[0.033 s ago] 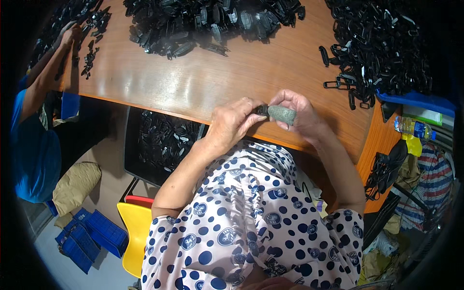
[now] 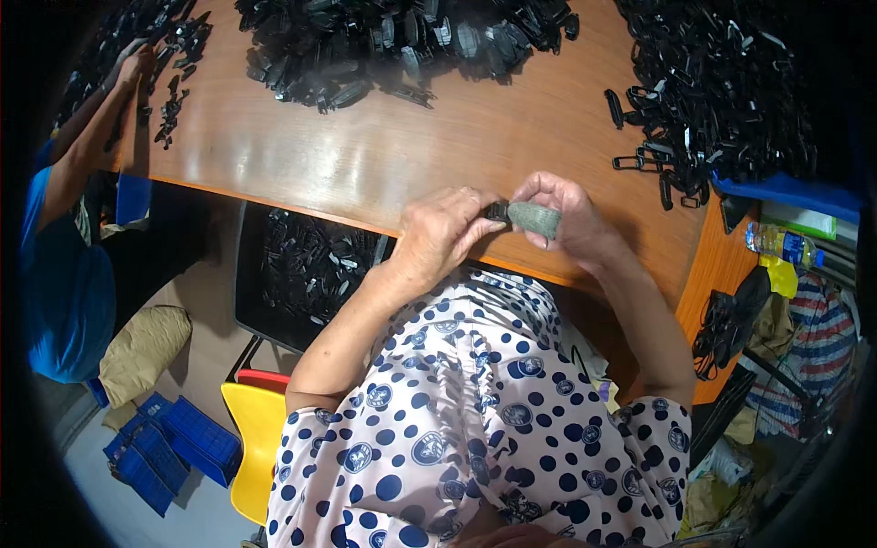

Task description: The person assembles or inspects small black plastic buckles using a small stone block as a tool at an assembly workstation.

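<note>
Above the table's near edge, my left hand is closed in a pinch around a small black plastic piece. Most of that piece is covered by my fingers. Close on its right, my right hand grips a grey-green oval block with a rough, stone-like surface. The block's left end is at the black piece; I cannot tell whether they touch. Both hands are almost together in front of my body.
Black plastic parts form a heap at the back and another pile at right. More fill a black bin below the table edge. At far left a co-worker's hand reaches into parts. A yellow chair stands left.
The black piece between my left fingers has tilted slightly and shows less. My right hand and the oval block have shifted very slightly.
</note>
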A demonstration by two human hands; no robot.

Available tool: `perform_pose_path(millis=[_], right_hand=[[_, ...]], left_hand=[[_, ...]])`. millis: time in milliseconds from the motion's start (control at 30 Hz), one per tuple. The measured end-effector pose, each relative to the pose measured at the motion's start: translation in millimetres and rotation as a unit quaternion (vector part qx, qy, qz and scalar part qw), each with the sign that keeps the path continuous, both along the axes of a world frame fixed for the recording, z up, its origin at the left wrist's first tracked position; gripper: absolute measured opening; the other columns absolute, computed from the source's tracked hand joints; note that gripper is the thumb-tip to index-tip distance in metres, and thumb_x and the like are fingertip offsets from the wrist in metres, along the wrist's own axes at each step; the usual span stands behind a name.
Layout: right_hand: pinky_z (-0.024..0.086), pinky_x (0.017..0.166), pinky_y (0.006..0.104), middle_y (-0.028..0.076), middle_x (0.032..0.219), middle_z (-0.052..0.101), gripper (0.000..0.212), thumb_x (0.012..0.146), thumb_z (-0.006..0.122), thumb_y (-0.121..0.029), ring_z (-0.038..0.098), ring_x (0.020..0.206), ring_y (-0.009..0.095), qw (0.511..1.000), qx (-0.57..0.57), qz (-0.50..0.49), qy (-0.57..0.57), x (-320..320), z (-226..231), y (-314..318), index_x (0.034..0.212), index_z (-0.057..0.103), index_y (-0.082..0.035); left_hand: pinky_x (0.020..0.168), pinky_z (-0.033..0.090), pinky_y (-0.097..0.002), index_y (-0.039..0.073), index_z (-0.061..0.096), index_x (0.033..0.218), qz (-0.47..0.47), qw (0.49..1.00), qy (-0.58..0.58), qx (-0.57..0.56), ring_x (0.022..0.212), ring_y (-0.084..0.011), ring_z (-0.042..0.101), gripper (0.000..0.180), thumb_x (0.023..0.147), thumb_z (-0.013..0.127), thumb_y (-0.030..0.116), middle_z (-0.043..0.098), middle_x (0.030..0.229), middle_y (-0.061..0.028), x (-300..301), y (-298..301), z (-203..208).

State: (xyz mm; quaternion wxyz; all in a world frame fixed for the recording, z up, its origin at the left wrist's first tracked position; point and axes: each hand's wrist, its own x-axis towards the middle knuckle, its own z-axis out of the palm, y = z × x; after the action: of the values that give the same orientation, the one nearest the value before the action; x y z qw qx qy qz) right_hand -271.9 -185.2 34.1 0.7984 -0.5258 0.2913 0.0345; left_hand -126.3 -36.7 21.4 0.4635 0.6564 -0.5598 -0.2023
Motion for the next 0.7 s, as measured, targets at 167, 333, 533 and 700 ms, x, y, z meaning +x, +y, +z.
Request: perform_pose_path(millis=[167, 333, 533, 700], right_hand=[[0.030, 0.043, 0.0150, 0.004, 0.075, 0.057, 0.012, 0.089, 0.051, -0.003, 0.050, 0.059, 0.006, 0.995, -0.003, 0.054, 0.089, 3.2, 8.3, -2.7, 0.100, 0.049, -0.007], [0.033, 0.042, 0.0138, 0.005, 0.084, 0.056, 0.025, 0.090, 0.055, -0.009, 0.053, 0.061, 0.006, 0.996, 0.045, 0.020, 0.073, 12.3, 14.9, -5.9, 0.112, 0.044, -0.007], [0.046, 0.046, 0.0184, 0.012, 0.105, 0.054, 0.066, 0.089, 0.064, -0.023, 0.058, 0.066, 0.013, 0.979, 0.157, -0.038, -0.123, 27.9, 9.3, 3.0, 0.139, 0.026, -0.004], [0.049, 0.073, 0.0212, 0.012, 0.132, 0.047, 0.060, 0.096, 0.054, -0.034, 0.057, 0.098, 0.013, 0.951, 0.209, -0.047, -0.223, 23.8, 7.3, -0.7, 0.141, 0.033, 0.000]], left_hand=[[0.067, 0.053, -0.0354, 0.000, 0.064, 0.097, -0.018, 0.999, -0.039, 0.012, 0.075, -0.0302, 0.064, 0.023, 0.078, 0.071, 0.011, 0.066, 0.085, -0.0149, 1.7, 0.7, 4.1], [0.080, 0.050, -0.0332, 0.001, 0.067, 0.100, 0.016, 0.973, 0.198, 0.113, 0.095, -0.0227, 0.063, 0.025, 0.080, 0.072, 0.014, 0.065, 0.104, -0.0130, 0.1, -3.6, 9.9], [0.098, 0.041, -0.0351, 0.005, 0.069, 0.101, 0.030, 0.918, 0.394, -0.025, 0.124, -0.0248, 0.042, 0.025, 0.080, 0.075, 0.015, 0.036, 0.140, -0.0141, 1.2, -21.7, -2.3], [0.096, 0.042, -0.0343, 0.002, 0.065, 0.109, 0.033, 0.880, 0.473, -0.005, 0.124, -0.0203, 0.042, 0.029, 0.087, 0.067, 0.021, 0.041, 0.137, -0.0114, -8.2, -30.3, -2.0]])
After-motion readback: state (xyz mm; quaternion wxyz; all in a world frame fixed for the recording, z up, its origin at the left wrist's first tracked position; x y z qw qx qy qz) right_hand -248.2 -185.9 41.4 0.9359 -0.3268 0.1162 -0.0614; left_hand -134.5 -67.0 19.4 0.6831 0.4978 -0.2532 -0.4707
